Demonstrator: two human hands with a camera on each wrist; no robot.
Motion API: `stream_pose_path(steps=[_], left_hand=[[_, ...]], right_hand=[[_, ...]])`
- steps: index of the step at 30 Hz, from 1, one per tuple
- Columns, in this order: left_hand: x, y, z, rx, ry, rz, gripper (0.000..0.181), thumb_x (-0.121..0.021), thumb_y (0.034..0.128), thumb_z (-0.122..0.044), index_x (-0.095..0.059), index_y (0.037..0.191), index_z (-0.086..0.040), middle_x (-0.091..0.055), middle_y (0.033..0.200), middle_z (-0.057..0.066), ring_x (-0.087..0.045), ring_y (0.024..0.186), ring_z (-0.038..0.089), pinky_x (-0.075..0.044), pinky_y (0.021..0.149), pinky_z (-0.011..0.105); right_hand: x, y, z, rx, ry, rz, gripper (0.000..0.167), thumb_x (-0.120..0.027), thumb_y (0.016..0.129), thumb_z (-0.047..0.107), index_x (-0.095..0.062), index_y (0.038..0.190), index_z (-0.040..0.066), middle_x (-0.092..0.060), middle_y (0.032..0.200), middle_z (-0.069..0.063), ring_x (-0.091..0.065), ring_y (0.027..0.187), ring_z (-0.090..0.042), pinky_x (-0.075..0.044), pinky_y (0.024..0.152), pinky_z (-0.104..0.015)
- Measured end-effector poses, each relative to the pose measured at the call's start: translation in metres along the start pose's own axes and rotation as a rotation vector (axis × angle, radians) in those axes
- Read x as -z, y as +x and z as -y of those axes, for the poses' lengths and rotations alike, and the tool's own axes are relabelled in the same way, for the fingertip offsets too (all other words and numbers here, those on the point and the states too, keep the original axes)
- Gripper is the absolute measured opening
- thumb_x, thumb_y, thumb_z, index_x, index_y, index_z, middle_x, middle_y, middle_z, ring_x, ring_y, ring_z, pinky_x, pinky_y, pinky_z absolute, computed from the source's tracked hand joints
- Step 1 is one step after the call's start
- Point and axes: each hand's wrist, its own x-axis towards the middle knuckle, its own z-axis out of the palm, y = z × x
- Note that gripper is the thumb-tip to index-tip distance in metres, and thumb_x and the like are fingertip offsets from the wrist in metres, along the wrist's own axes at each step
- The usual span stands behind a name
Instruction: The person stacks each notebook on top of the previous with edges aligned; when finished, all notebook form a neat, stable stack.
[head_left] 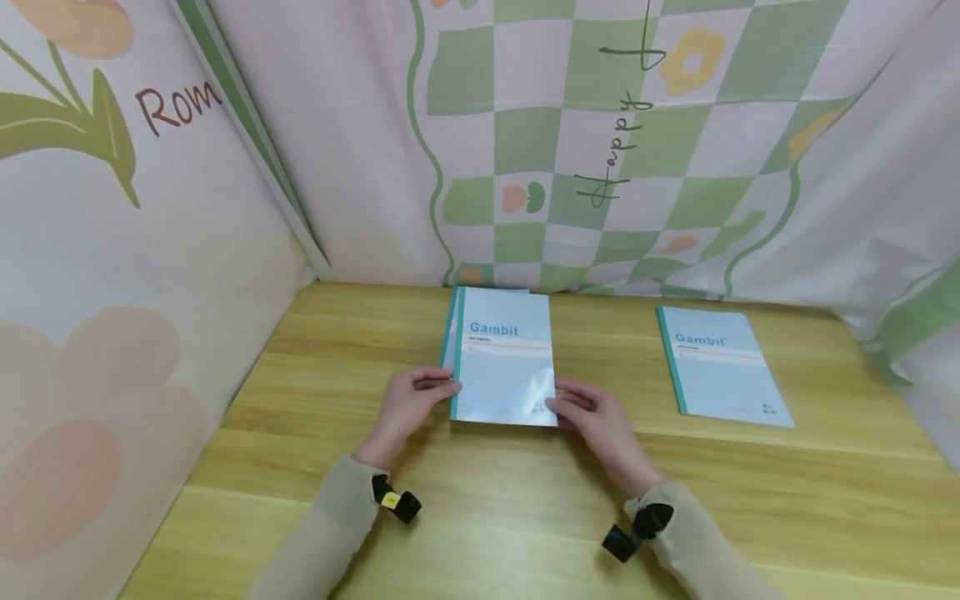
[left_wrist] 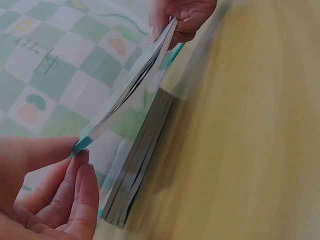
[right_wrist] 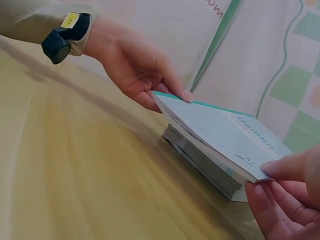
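Note:
A light-blue "Gambit" notebook (head_left: 504, 367) with a teal spine is held in both hands over a stack of similar notebooks (right_wrist: 205, 165). My left hand (head_left: 408, 408) pinches its spine edge near the lower left corner, thumb on top. My right hand (head_left: 600, 421) pinches the lower right corner between thumb and fingers. In the left wrist view the held notebook (left_wrist: 125, 92) bows slightly, and a gap shows between it and the stack (left_wrist: 140, 160). From above, the held notebook covers most of the stack.
Another Gambit notebook (head_left: 723, 367) lies flat on the wooden table (head_left: 487, 517), to the right of the stack. A checked, flower-printed curtain (head_left: 600, 150) hangs behind the table's far edge, and a printed cloth wall (head_left: 150, 292) stands at the left.

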Motion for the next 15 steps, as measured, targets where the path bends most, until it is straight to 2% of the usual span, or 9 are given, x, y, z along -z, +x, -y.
stream_pose_path(steps=[6,13,15], left_hand=[[0.009,0.011,-0.007,0.022,0.038,-0.016,0.024,-0.081,0.0898,-0.017,-0.077,0.111,-0.007,-0.072,0.109,0.006,-0.066,0.099,0.021,-0.056,0.088,0.038],[0.018,0.028,-0.014,0.046,0.03,-0.005,0.025,-0.079,0.091,-0.015,-0.076,0.114,-0.006,-0.072,0.11,0.009,-0.069,0.101,0.023,-0.057,0.09,0.04],[0.02,0.032,-0.016,0.056,0.063,-0.008,0.025,-0.08,0.0911,-0.017,-0.076,0.114,-0.007,-0.072,0.112,0.007,-0.067,0.103,0.022,-0.056,0.092,0.039]], right_hand=[[-0.006,0.012,0.005,0.025,-0.002,0.015,0.049,-0.075,0.096,0.023,-0.059,0.136,-0.001,-0.066,0.123,-0.017,-0.066,0.107,-0.022,-0.057,0.089,-0.032],[-0.015,0.026,0.015,0.056,-0.016,-0.002,0.043,-0.074,0.096,0.018,-0.061,0.132,-0.001,-0.068,0.118,-0.017,-0.068,0.099,-0.023,-0.058,0.087,-0.034],[-0.017,0.03,0.017,0.061,-0.015,-0.008,0.043,-0.074,0.096,0.017,-0.062,0.132,-0.002,-0.068,0.118,-0.018,-0.068,0.098,-0.023,-0.058,0.086,-0.034]])
